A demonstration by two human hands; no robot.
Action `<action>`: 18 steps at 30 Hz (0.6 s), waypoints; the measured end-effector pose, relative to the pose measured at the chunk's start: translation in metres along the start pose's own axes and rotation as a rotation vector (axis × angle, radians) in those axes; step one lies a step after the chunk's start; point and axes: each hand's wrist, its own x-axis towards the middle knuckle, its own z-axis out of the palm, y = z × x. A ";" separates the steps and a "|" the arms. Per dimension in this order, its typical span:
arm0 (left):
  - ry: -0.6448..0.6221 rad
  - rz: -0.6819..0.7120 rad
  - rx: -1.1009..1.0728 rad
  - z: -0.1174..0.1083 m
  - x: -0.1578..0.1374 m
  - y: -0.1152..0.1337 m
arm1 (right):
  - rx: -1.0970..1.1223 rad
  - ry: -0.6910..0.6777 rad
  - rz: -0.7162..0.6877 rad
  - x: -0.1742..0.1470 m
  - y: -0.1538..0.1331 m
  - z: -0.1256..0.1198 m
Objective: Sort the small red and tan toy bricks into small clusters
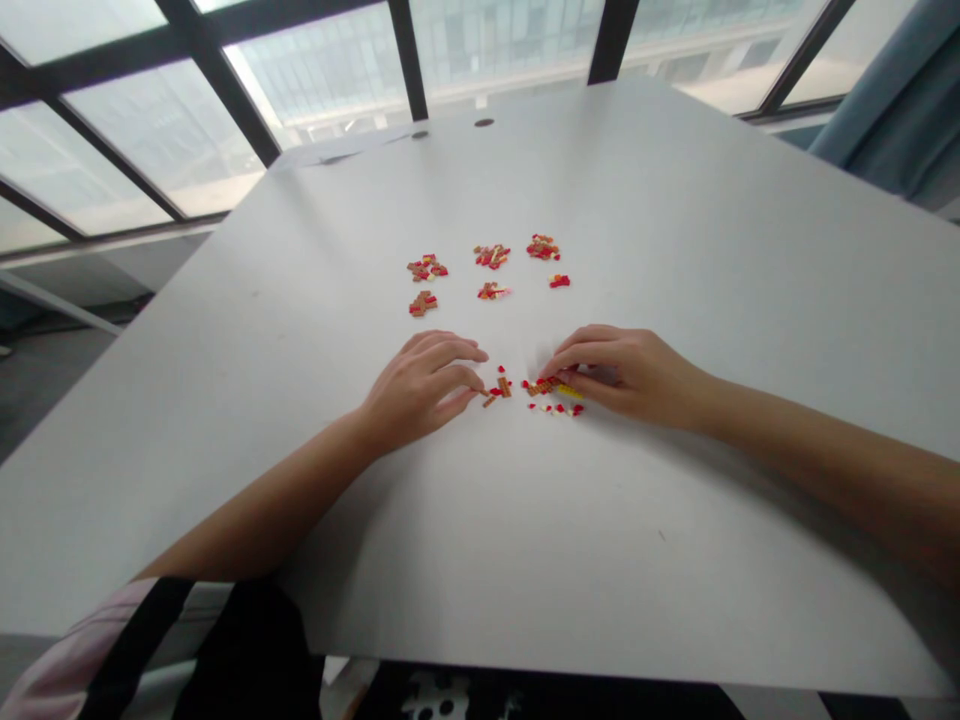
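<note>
My left hand point(429, 385) rests over the white table, its thumb and index finger pinched at a small brown building brick. Just right of those fingertips lie a few loose brown bricks point(505, 387) and red ones. With bent fingers, my right hand point(622, 370) grips a short strip of joined brown and red building bricks point(541, 387), whose far end its fingertips partly hide. A yellow piece point(570, 391) shows under the right thumb. Closer to me, a row of tiny red and white bricks point(556, 409) lies beside the strip.
Farther back on the white table point(480, 560) are several small piles of bricks, among them a left pile point(427, 268), a middle pile point(492, 257) and a right pile point(543, 247). Windows stand behind the table, and a blue curtain point(892, 100) hangs at the right.
</note>
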 end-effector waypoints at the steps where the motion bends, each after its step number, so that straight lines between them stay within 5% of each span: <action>1: -0.001 -0.004 -0.005 0.000 0.000 0.000 | -0.002 0.000 -0.002 0.000 0.000 0.000; 18: 0.025 -0.021 0.002 0.000 0.001 0.002 | -0.009 0.003 -0.004 0.000 -0.002 -0.001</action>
